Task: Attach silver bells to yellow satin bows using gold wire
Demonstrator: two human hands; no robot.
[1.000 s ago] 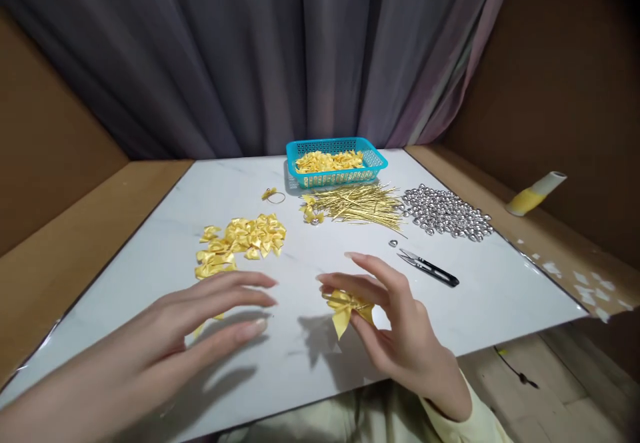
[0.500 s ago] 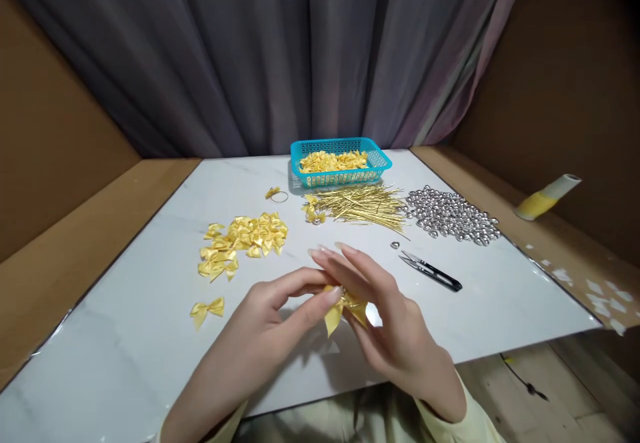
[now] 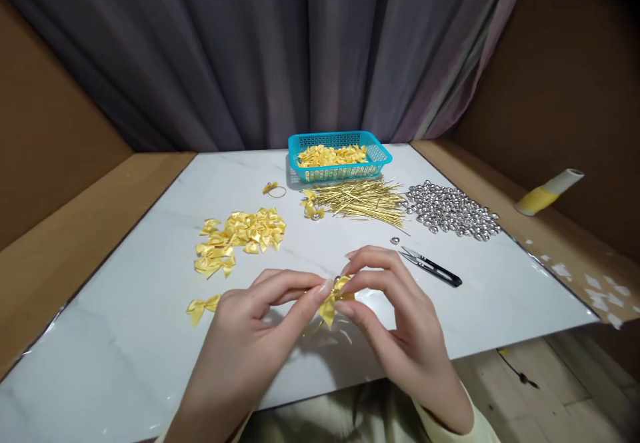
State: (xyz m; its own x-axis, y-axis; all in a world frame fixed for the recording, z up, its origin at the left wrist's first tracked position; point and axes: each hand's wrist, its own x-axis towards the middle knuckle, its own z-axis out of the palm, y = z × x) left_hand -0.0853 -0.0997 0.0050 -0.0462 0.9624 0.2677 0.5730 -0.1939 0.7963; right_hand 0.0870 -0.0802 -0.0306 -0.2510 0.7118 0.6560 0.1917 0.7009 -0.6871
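Between my two hands, above the front of the white table (image 3: 140, 336), is a yellow satin bow (image 3: 327, 311) with a silver bead at its top and a thin gold wire curving below it. My left hand (image 3: 273, 313) pinches the bow's left side between thumb and fingertips. On the other side, my right hand (image 3: 400, 310) grips the bow with thumb and forefinger, its other fingers bent above. Left of my hands lies a single yellow bow (image 3: 200, 307), with a pile of bows (image 3: 255, 228) behind it.
Behind my hands lie a heap of gold wire ties (image 3: 360, 202) and a blue basket (image 3: 340, 175) of yellow pieces. Silver beads (image 3: 453, 210) spread to the right, near black-handled thread snips (image 3: 433, 268) and one loose bead (image 3: 395, 240). A yellow-and-white tube (image 3: 550, 192) stands at the right.
My right fingers have come down from above the bow and now pinch its right side. The bow has turned, showing the silver bead and the wire loop.
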